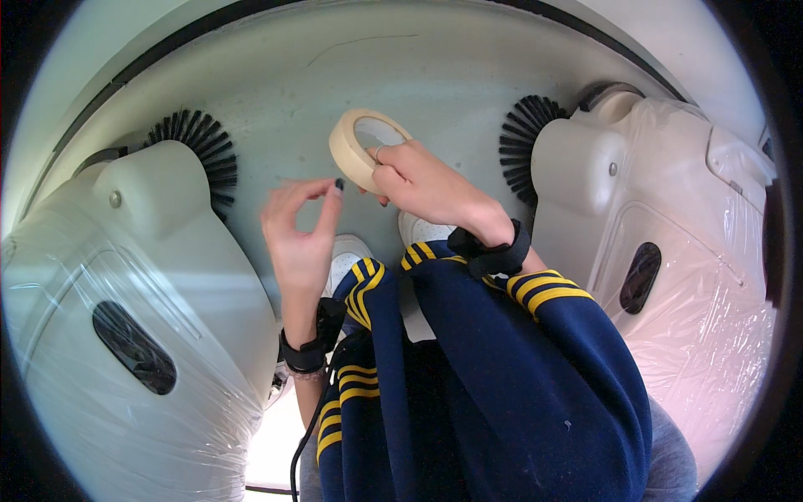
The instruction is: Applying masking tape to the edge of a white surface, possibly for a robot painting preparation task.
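A cream roll of masking tape (341, 151) is gripped at its near right side by my right hand (431, 188), with fingers wrapped over its rim. My left hand (297, 230) is raised just left of and nearer than the roll. Its thumb and forefinger curve into a ring, their tips close together beside the roll's lower edge. A small dark spot shows at those fingertips; whether it is a nail or something held I cannot make out. Black straps circle both of my wrists.
Two pale machine housings wrapped in clear film, the left housing (167, 276) and the right housing (577, 176), flank me. Each carries a round black-bristled brush, the left brush (219, 163) and the right brush (517, 151). My white shoes stand on the grey-green floor (284, 109).
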